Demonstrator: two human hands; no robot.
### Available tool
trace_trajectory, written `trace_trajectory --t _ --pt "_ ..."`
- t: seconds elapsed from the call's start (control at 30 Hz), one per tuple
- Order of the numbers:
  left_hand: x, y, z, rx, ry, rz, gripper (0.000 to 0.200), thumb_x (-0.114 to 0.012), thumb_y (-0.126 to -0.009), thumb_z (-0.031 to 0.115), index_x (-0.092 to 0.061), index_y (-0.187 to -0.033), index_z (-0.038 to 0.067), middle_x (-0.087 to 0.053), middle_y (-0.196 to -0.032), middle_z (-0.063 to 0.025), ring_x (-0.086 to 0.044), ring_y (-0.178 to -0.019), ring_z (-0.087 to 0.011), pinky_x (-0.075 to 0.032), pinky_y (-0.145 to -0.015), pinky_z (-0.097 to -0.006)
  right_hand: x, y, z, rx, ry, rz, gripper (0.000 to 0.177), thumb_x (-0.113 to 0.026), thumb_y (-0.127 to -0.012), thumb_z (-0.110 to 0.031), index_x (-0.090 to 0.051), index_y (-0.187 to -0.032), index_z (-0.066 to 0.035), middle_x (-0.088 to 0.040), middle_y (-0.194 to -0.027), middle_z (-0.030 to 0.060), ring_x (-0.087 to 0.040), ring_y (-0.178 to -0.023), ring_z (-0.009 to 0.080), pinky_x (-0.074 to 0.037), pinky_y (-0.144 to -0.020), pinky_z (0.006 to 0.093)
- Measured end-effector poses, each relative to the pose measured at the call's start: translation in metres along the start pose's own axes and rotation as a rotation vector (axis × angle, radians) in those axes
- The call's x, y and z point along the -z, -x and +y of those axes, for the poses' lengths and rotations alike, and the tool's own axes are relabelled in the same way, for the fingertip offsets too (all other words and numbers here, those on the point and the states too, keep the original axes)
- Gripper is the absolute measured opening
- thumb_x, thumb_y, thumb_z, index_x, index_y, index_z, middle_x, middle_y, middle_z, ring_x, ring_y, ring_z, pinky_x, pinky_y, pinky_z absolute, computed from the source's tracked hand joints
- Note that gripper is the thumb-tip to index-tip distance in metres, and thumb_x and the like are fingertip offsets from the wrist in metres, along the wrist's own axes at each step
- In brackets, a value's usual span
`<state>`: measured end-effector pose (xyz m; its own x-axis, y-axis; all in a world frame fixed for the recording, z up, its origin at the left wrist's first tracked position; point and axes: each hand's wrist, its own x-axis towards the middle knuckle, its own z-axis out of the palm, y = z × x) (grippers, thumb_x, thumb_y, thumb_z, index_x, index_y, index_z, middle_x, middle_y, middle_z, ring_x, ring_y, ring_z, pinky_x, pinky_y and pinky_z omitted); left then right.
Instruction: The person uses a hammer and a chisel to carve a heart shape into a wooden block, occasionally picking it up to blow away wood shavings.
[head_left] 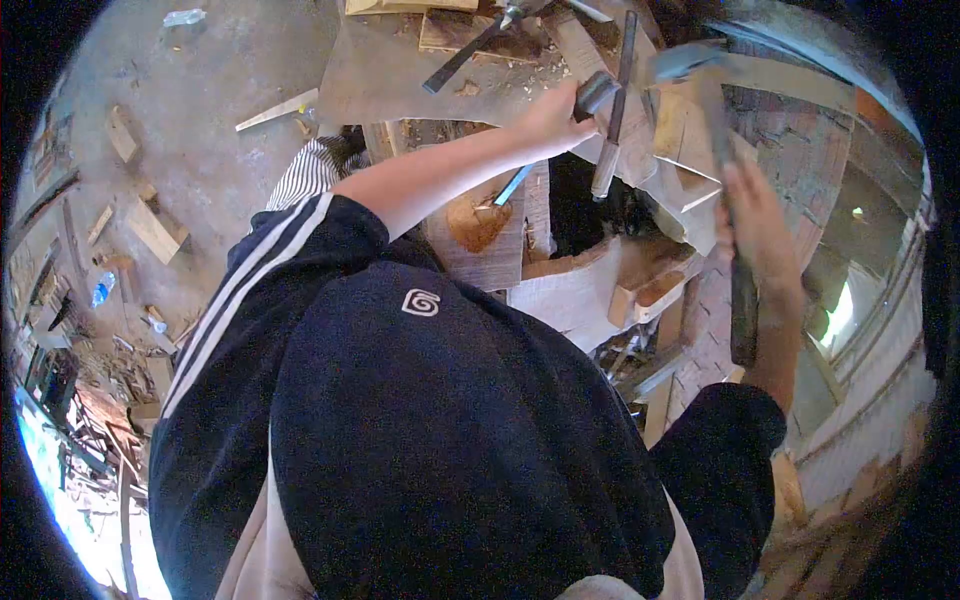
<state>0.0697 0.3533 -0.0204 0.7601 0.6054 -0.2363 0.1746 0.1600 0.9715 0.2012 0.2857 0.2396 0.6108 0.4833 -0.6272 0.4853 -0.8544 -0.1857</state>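
Observation:
My left hand is closed around a dark, round chisel handle; whatever lies below the fist is hidden. In my right hand is a hammer, gripped by its long dark handle. The blurred blue-grey hammer head is raised to the right of my left fist, apart from the chisel handle. Just right of that fist, a long dark metal tool with a lighter end rests across the wood. Pale wooden pieces lie between my hands.
Closer to my body are a brown bowl-shaped thing, a blue stick and wood blocks. Another dark tool lies at the far side. Offcuts and a plastic bottle are on the floor to the left.

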Motion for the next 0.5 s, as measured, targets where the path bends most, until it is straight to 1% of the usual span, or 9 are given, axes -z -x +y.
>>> trace_trajectory --t 0.03,0.1,0.17,0.23,0.27,0.37,0.4,0.43,0.5 --pt "-0.002 0.001 -0.003 0.009 0.063 0.017 0.033 -0.065 -0.08 0.017 -0.048 -0.102 -0.001 -0.058 -0.066 -0.0124 -0.061 -0.056 -0.022 -0.048 -0.051 -0.0368 -0.002 -0.008 -0.001 -0.003 0.006 -0.005 0.031 -0.043 -0.101 -0.034 -0.051 -0.107 -0.004 -0.048 -0.062 0.0001 -0.046 -0.048 0.0089 -0.037 -0.04 0.0258" --pt "-0.006 0.001 -0.009 0.018 0.069 0.043 0.032 -0.065 -0.081 0.018 -0.047 -0.1 -0.001 -0.058 -0.066 -0.0126 -0.061 -0.056 -0.0217 -0.048 -0.051 -0.0366 -0.009 -0.019 0.001 0.052 -0.451 0.229 0.029 -0.044 -0.101 -0.034 -0.05 -0.101 -0.006 -0.047 -0.061 0.0 -0.045 -0.047 0.0088 -0.037 -0.039 0.0247" --pt "-0.002 -0.006 -0.013 0.005 0.053 0.069 0.032 -0.065 -0.081 0.018 -0.047 -0.099 0.0 -0.058 -0.066 -0.0128 -0.061 -0.056 -0.0214 -0.048 -0.051 -0.0363 -0.026 -0.017 0.001 0.096 -0.541 0.286 0.028 -0.044 -0.101 -0.035 -0.048 -0.096 -0.007 -0.046 -0.059 -0.0002 -0.044 -0.046 0.009 -0.037 -0.038 0.0249" --pt "-0.002 -0.005 -0.014 0.056 0.052 0.137 0.033 -0.066 -0.081 0.018 -0.046 -0.1 0.0 -0.059 -0.068 -0.012 -0.061 -0.055 -0.0201 -0.048 -0.05 -0.0358 -0.03 -0.003 0.003 0.025 -0.207 -0.072 0.029 -0.044 -0.101 -0.035 -0.048 -0.104 -0.006 -0.045 -0.057 -0.0002 -0.042 -0.043 0.0092 -0.036 -0.037 0.0255" --pt "-0.002 -0.004 -0.014 0.057 0.054 0.133 0.033 -0.066 -0.081 0.018 -0.046 -0.1 0.0 -0.059 -0.068 -0.012 -0.061 -0.055 -0.0201 -0.048 -0.05 -0.0358 -0.036 0.004 0.004 -0.15 -0.203 -0.183 0.03 -0.044 -0.101 -0.033 -0.048 -0.111 -0.005 -0.045 -0.056 -0.0001 -0.041 -0.04 0.0091 -0.035 -0.036 0.0254" --pt "0.008 0.008 -0.004 0.148 0.056 0.054 0.034 -0.066 -0.082 0.018 -0.045 -0.102 0.0 -0.06 -0.067 -0.0108 -0.061 -0.055 -0.0186 -0.049 -0.05 -0.0351 -0.046 0.019 0.017 -0.092 -0.314 -0.285 0.03 -0.047 -0.1 -0.037 -0.049 -0.109 -0.008 -0.046 -0.063 -0.0011 -0.041 -0.046 0.0072 -0.035 -0.039 0.0244" --pt "0.008 0.012 -0.005 0.142 0.131 0.082 0.034 -0.066 -0.082 0.018 -0.045 -0.103 0.0 -0.06 -0.067 -0.0101 -0.061 -0.055 -0.0179 -0.049 -0.05 -0.034 -0.044 0.018 0.02 -0.063 -0.341 -0.191 0.028 -0.047 -0.1 -0.037 -0.048 -0.102 -0.009 -0.046 -0.064 -0.0009 -0.042 -0.046 0.007 -0.035 -0.039 0.0237" --pt "0.008 0.014 -0.005 0.134 0.205 0.112 0.034 -0.066 -0.083 0.018 -0.045 -0.104 0.0 -0.06 -0.066 -0.0095 -0.061 -0.055 -0.0171 -0.05 -0.05 -0.0328 -0.04 0.019 0.021 -0.066 -0.345 -0.193 0.028 -0.047 -0.1 -0.037 -0.048 -0.102 -0.009 -0.046 -0.064 -0.0009 -0.042 -0.046 0.007 -0.035 -0.039 0.0237" --pt "0.013 0.012 -0.001 0.107 0.203 0.128 0.035 -0.065 -0.083 0.018 -0.045 -0.107 0.0 -0.06 -0.066 -0.0093 -0.061 -0.055 -0.0165 -0.05 -0.05 -0.0317 -0.029 0.025 0.02 -0.067 -0.418 0.11 0.025 -0.046 -0.101 -0.034 -0.046 -0.097 -0.01 -0.047 -0.066 -0.0007 -0.042 -0.048 0.0066 -0.034 -0.039 0.022"
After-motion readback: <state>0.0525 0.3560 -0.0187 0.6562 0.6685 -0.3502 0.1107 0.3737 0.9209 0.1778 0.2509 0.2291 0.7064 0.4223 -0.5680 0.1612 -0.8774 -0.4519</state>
